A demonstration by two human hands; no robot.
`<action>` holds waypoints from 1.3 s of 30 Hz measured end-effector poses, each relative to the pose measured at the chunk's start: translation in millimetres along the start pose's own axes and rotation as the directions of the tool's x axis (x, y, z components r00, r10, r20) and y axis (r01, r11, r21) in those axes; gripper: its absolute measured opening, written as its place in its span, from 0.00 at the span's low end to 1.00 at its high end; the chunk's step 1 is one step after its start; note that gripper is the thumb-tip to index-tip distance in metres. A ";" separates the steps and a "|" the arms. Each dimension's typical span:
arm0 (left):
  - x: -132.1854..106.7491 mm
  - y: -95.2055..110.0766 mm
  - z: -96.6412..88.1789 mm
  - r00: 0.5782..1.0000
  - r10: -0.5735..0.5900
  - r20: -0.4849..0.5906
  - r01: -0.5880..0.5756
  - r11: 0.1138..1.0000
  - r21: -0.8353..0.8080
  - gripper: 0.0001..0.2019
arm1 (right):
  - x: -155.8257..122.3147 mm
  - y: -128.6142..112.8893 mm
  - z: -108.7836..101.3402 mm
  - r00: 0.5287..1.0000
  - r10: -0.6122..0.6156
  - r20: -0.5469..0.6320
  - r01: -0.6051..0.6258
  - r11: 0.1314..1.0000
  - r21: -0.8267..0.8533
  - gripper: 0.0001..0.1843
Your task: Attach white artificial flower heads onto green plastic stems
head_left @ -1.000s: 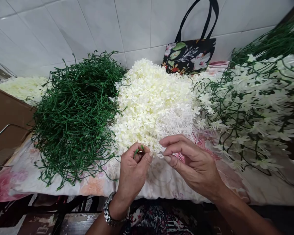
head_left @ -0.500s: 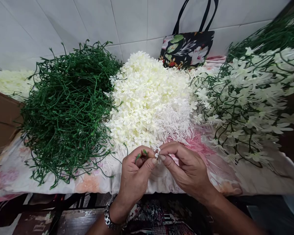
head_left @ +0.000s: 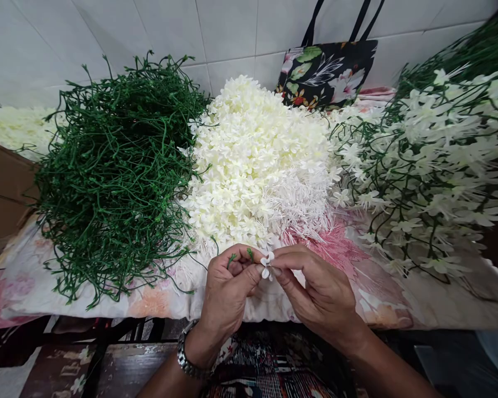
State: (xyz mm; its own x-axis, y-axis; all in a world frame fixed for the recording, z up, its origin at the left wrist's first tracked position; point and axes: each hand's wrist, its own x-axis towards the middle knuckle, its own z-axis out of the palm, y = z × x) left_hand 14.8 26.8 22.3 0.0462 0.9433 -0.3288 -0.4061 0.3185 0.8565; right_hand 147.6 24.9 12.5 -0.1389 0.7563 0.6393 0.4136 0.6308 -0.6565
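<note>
My left hand [head_left: 231,287] is closed on a green plastic stem [head_left: 249,254], whose forked tips poke out between the curled fingers. Opposite it, the thumb and forefinger of my right hand [head_left: 315,284] pinch a small white artificial flower [head_left: 267,264]. The fingertips of both hands almost meet at this flower, and its joint with the stem is hidden by them. Just beyond the hands rises a heap of cream-white flower heads [head_left: 240,160], with thin white stamens [head_left: 301,202] along its right side. A tangled pile of green stems [head_left: 120,177] lies to the left.
Flowers joined to green stems [head_left: 415,188] are heaped at the right. A floral tote bag [head_left: 327,74] leans on the white tiled wall [head_left: 228,33]. At the left edge stands a cardboard box [head_left: 4,188]. A flowered cloth [head_left: 157,301] covers the table.
The white flower between my fingertips now shows more of its petals, facing me. Both hands stay close together, and the whole view has shifted slightly.
</note>
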 end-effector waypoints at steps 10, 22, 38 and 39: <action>-3.5 -5.4 -4.2 0.993 0.118 0.016 -0.119 0.991 0.058 0.03 | -0.8 -1.6 -2.1 0.999 -0.019 0.039 0.021 0.998 -0.060 0.08; -5.1 -7.3 -3.7 0.996 0.062 -0.072 -0.059 0.998 0.032 0.06 | -2.9 -2.4 1.9 1.000 0.001 0.025 -0.001 0.999 -0.032 0.09; -9.4 -11.2 -7.2 0.996 0.068 -0.065 -0.068 0.998 0.005 0.05 | -3.5 -5.7 8.4 1.000 0.004 0.013 -0.004 1.000 -0.002 0.09; -9.3 -10.7 -7.3 0.996 0.062 -0.063 -0.063 0.998 -0.006 0.06 | -3.7 -6.1 8.5 1.000 0.019 0.012 -0.019 1.000 0.016 0.09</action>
State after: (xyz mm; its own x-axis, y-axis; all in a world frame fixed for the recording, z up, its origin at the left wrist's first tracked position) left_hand 12.0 13.9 13.3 -0.0373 0.9535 -0.2992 -0.4139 0.2578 0.8730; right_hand 138.1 19.8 10.7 -0.1419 0.7701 0.6219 0.4018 0.6190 -0.6748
